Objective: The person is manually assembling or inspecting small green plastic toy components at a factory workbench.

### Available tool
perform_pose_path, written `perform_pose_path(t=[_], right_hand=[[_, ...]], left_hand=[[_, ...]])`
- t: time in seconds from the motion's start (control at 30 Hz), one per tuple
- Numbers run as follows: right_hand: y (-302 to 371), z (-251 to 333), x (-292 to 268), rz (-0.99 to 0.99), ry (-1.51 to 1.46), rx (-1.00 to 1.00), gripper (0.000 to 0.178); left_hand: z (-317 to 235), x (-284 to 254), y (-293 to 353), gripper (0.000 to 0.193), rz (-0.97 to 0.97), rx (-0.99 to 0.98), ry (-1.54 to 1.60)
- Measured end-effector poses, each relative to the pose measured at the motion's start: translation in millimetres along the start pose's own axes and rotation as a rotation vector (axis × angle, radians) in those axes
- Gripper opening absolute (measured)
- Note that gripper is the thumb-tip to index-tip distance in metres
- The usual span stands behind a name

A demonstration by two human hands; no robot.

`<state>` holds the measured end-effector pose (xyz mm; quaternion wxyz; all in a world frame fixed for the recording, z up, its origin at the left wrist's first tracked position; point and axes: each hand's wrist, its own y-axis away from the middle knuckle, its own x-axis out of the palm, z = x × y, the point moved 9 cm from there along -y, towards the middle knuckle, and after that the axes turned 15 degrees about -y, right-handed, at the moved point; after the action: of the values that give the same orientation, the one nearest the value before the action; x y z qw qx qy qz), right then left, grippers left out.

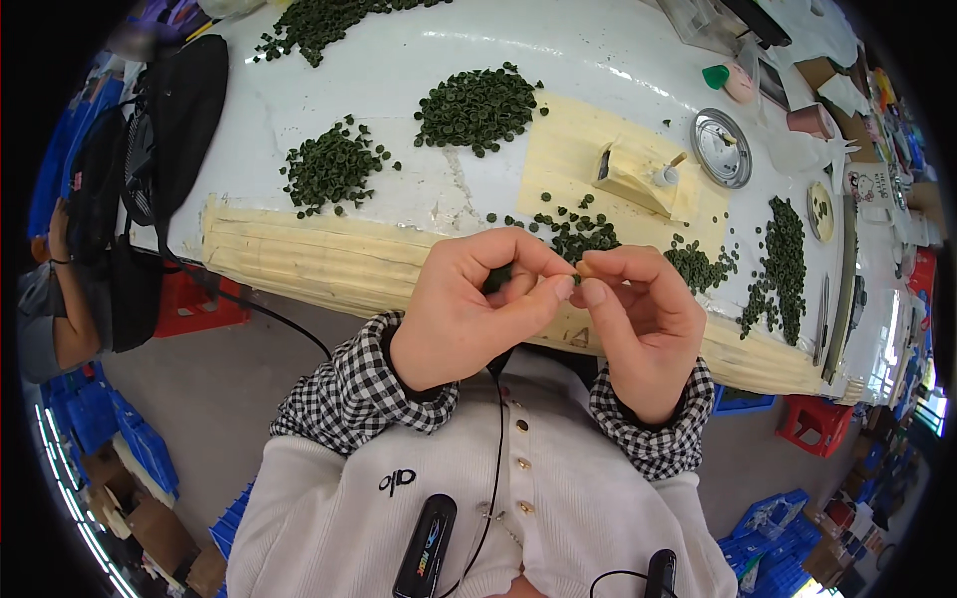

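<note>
My left hand (469, 314) and my right hand (648, 329) meet above the near edge of the table, thumbs and forefingers pinched together. Between the fingertips is a tiny dark green piece (576, 280), mostly covered. More dark green (496, 278) shows inside the curl of my left hand; whether it is held there I cannot tell. Just beyond my hands lies a small pile of round dark green pieces (586, 237), shaped like little caps. A second small pile (696, 265) sits past my right hand.
Larger heaps of the same pieces (477, 108) (334, 167) (786, 264) spread over the white table (588, 50). A tape-covered block (638, 179) with a small white cup stands on yellow paper. Nearby are a round metal lid (721, 149), tweezers (821, 319) and a black bag (184, 130).
</note>
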<state>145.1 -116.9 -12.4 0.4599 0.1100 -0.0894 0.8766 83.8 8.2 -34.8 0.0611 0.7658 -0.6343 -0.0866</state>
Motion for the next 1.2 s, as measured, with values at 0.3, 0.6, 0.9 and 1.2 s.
perform_pose_path(t=[0.3, 0.6, 0.9, 1.2], right_hand=[[-3, 51, -44, -0.126, 0.900, -0.330, 0.011], [-12, 31, -26, 0.003, 1.162, -0.290, 0.010], [-6, 43, -34, 0.056, 1.079, -0.265, 0.009], [4, 49, -7, 0.251, 1.354, -0.495, 0.013]], left_hand=[[-30, -20, -6, 0.008, -0.276, 0.291, -0.721], [9, -15, -6, 0.024, 0.000, -0.167, 0.662], [9, -7, -3, 0.027, 0.150, -0.161, 0.813], [10, -2, -6, 0.029, 0.082, -0.189, 0.642]])
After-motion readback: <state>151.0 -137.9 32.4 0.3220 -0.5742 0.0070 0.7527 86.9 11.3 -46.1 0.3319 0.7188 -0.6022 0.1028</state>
